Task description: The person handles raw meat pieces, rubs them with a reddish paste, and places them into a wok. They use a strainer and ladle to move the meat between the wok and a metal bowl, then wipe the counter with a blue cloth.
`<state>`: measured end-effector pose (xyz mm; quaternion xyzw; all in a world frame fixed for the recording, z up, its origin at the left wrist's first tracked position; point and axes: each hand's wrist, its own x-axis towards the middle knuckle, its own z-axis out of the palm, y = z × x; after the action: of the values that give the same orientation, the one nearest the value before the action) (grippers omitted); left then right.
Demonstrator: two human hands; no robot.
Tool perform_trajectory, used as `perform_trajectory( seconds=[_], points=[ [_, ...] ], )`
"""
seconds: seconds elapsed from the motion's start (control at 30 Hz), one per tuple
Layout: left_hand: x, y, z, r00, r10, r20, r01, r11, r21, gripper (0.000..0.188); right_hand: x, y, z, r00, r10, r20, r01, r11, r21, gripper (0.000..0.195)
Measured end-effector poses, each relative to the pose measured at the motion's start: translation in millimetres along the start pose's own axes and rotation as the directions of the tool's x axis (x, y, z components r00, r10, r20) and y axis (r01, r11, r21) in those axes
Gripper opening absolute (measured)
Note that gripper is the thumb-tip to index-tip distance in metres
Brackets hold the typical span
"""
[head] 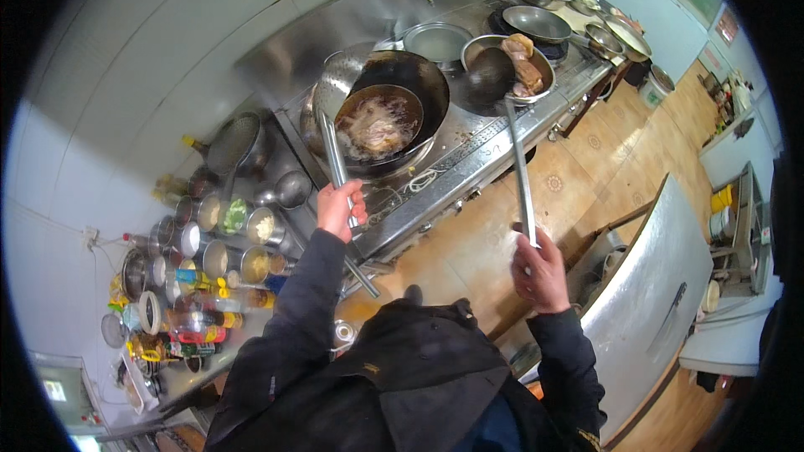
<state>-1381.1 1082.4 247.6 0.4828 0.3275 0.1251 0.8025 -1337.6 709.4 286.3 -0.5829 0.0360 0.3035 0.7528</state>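
My left hand grips the metal handle of a perforated skimmer, its bowl raised over the left side of a dark wok. Inside the wok, pale foam bubbles around a piece of food, perhaps meat, in brown liquid. My right hand is closed around the end of a long-handled ladle. The dark bowl of that ladle covers part of a steel bowl. Browned pieces of meat lie in the steel bowl, one reaching above its rim.
Behind the wok is a round metal pan; a frying pan sits farther right. Seasoning tins, bottles and a spare ladle crowd the left. A steel-topped table stands at my right.
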Motion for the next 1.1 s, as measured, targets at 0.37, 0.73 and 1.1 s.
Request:
perform_trajectory(
  seconds=[0.37, 0.73, 1.1],
  points=[
    [-12.9, -9.6, -15.6, 0.988, -0.086, 0.127, 0.119, 0.953, -0.278, 0.025, 114.4, 34.5, 85.5, 0.985, -0.052, 0.167, 0.136, 0.825, -0.549, 0.024],
    [4.8, -17.9, 24.4, 0.992, -0.124, 0.004, 0.107, 0.838, -0.536, 0.023, 178.4, 49.2, 124.3, 0.994, -0.034, 0.106, 0.101, 0.685, -0.722, 0.024],
    [26.8, -27.0, 37.7, 0.991, -0.122, -0.062, 0.065, 0.82, -0.569, 0.018, 174.6, 43.8, 149.3, 0.991, -0.08, 0.108, 0.135, 0.58, -0.804, 0.035]
  ],
)
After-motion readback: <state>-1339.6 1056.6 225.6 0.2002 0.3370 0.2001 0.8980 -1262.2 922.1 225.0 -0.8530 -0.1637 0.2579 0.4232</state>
